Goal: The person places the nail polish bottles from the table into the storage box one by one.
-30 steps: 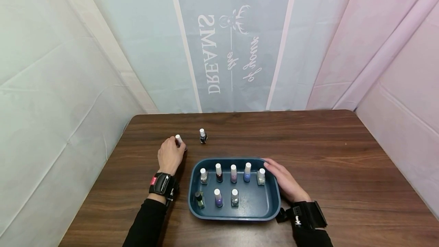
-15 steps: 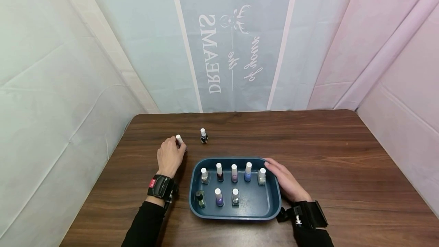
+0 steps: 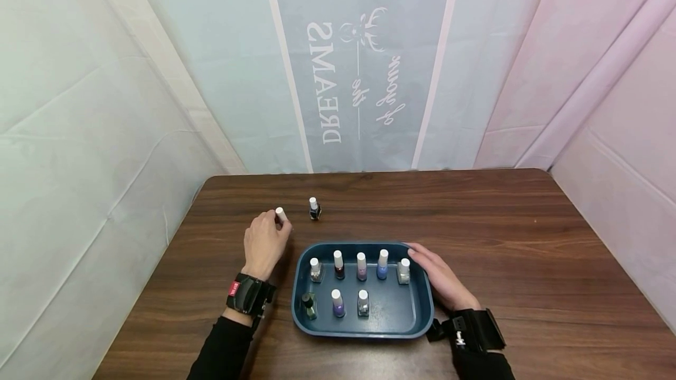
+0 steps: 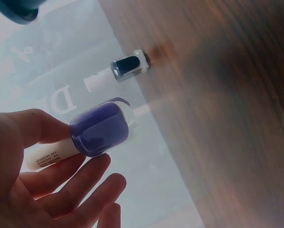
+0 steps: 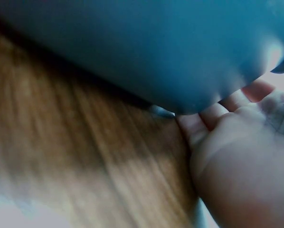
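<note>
My left hand (image 3: 264, 245) pinches a purple nail polish bottle (image 4: 101, 128) between thumb and fingers near its white cap (image 3: 281, 214). Seen from the head, only the cap shows above the fingers. Just right of that hand, a dark nail polish bottle (image 3: 314, 210) with a white cap stands upright on the table. With my right hand (image 3: 440, 277) I hold the right side of a blue tray (image 3: 391, 335), thumb over the rim and fingers against the outer wall. Several nail polish bottles stand inside in two rows; a green one (image 3: 308, 306) has a black cap.
The wooden table (image 3: 528, 251) extends past the tray on both sides. Hanging cloth (image 3: 359, 75) printed with lettering closes off the back, and pale cloth walls stand left and right. Inside the tray, its front right part (image 3: 398, 312) shows bare floor.
My left hand has shifted slightly to the right with the purple bottle, whose cap shows more from above. The right hand and tray look the same.
</note>
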`<action>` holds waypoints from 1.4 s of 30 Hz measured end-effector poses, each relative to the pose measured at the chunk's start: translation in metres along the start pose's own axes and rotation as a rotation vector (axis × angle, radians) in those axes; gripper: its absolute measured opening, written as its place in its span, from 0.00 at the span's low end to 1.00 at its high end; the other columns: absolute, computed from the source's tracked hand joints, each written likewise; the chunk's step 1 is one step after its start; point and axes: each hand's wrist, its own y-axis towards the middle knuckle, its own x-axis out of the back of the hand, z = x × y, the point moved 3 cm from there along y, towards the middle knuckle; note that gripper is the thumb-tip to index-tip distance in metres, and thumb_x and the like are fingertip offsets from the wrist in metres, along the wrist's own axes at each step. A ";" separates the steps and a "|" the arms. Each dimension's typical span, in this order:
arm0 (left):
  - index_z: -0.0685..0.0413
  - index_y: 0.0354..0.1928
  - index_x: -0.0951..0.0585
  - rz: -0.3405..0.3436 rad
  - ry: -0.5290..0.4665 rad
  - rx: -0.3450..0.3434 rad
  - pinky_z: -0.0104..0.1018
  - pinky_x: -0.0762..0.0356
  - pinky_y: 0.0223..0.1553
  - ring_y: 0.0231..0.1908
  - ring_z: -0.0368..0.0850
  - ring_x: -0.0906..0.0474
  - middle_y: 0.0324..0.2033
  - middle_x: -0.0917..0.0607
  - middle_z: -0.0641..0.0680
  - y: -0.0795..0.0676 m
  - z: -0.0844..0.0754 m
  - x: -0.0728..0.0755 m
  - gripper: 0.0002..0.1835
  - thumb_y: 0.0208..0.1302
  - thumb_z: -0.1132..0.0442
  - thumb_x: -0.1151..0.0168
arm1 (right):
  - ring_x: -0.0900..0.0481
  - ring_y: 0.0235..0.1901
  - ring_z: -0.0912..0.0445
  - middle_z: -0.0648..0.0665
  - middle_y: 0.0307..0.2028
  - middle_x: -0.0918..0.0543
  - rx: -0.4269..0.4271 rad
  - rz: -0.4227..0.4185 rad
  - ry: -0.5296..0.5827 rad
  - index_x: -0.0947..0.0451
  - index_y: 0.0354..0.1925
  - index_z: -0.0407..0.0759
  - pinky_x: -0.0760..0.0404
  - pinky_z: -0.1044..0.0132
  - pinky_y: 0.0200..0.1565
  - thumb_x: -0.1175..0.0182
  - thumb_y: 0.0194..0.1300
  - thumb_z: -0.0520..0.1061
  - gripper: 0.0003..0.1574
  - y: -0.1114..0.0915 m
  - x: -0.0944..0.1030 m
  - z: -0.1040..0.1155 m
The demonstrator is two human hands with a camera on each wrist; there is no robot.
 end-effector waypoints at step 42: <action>0.53 0.22 0.25 -0.015 -0.040 -0.066 0.34 0.41 0.18 0.18 0.44 0.35 0.18 0.29 0.52 -0.020 -0.023 0.017 0.12 0.63 0.59 0.43 | 0.35 0.65 0.49 0.37 0.67 0.33 0.007 0.004 0.009 0.39 0.69 0.41 0.33 0.65 0.60 0.59 0.74 0.62 0.37 0.000 0.000 -0.001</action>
